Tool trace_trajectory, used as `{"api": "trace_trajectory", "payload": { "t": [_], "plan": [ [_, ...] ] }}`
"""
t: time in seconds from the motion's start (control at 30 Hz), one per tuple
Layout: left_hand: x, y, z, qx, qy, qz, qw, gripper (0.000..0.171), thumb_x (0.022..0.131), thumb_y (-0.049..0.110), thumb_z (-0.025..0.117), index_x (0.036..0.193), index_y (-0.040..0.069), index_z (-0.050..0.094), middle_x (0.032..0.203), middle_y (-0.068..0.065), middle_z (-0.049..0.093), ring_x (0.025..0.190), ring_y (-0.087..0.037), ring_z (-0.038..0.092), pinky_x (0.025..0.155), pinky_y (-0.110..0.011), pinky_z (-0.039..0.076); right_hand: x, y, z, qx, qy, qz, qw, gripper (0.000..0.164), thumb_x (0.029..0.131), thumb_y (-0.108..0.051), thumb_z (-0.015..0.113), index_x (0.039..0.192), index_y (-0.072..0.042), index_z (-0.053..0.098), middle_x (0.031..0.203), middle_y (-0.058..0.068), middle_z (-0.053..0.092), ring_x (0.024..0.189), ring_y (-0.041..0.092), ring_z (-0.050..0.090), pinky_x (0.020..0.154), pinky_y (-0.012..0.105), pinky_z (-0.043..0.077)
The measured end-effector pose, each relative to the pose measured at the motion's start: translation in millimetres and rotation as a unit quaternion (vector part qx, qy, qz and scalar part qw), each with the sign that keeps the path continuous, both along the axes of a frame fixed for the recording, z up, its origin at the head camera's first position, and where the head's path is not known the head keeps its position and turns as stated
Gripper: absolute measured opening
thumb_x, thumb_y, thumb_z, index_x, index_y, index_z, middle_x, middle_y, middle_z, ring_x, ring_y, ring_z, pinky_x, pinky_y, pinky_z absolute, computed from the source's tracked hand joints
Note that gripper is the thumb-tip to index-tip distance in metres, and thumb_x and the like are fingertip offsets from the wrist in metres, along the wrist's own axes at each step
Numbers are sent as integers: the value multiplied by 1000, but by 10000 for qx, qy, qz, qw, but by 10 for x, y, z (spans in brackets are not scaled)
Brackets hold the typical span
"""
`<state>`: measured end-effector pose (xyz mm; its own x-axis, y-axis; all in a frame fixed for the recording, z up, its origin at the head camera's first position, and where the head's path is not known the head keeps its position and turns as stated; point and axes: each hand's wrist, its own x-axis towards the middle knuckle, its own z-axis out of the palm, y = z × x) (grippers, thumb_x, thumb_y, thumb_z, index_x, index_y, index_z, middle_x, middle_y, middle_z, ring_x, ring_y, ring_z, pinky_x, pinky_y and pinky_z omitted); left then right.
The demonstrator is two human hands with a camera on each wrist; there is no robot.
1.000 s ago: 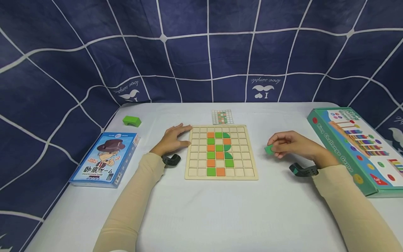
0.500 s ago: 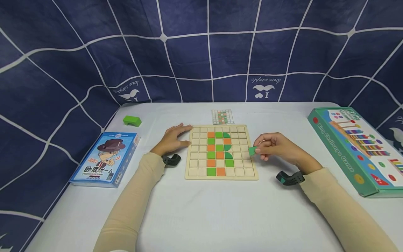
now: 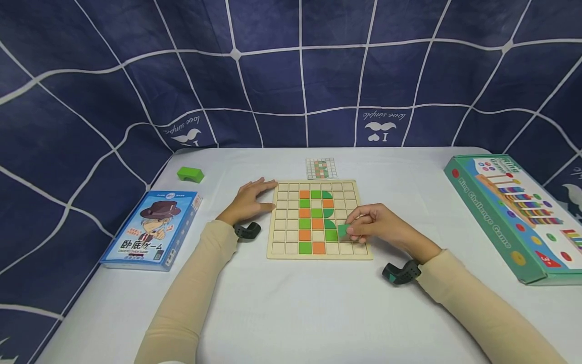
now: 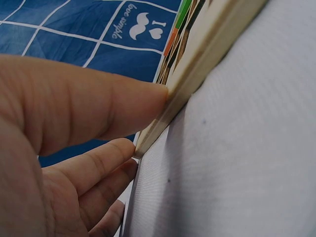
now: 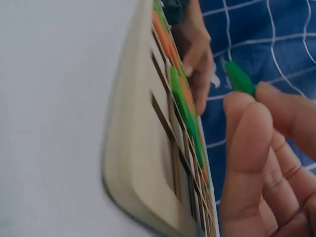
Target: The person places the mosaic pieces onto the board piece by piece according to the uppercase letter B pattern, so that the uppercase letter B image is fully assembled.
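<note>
A wooden grid board point(image 3: 291, 236) lies mid-table, with orange, light green and darker green tiles set in its middle columns. Some of the darker green pieces are rounded. My right hand point(image 3: 379, 222) pinches a green tile point(image 3: 343, 232) between thumb and fingers, tilted over the right part of the board. The right wrist view shows the same green tile point(image 5: 239, 78) sticking out past the fingertips. At the board's left edge, my left hand point(image 3: 249, 203) rests with fingers extended. In the left wrist view its thumb point(image 4: 113, 106) touches the board's side.
A small printed grid card point(image 3: 321, 169) lies just behind the board. To the left are a green arch block point(image 3: 190, 174) and a blue game box point(image 3: 150, 230). A larger green game box point(image 3: 523, 217) stands at the right. Dark blue checked cloth point(image 3: 291, 76) hangs behind.
My right hand has moved left with the green tile, from the table at the board's right to over the board. The left hand has stayed at the edge.
</note>
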<state>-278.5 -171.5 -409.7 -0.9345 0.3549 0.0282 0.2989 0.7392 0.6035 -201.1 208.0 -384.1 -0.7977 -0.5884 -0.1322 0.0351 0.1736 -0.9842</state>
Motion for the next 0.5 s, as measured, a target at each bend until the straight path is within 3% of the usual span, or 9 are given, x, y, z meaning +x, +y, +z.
{"api": "trace_trajectory", "payload": {
  "t": [0.23,0.5],
  "plan": [
    [6,-2,16,3,-9,1,10000,72,95,22,74,161,7,52,169,-13,45,165,-32,23,136,-48,6,65,-142,-46,256,84,295,9992,18,97,7,71,111,18,66,85,7,79,72,10,73,69,22,64],
    [14,-3,18,8,-10,-20,10000,72,95,22,74,161,7,51,169,-13,45,165,-33,23,136,-48,6,150,-269,-48,758,479,340,9954,15,96,5,74,108,14,70,84,9,76,71,11,71,67,21,62]
  ]
}}
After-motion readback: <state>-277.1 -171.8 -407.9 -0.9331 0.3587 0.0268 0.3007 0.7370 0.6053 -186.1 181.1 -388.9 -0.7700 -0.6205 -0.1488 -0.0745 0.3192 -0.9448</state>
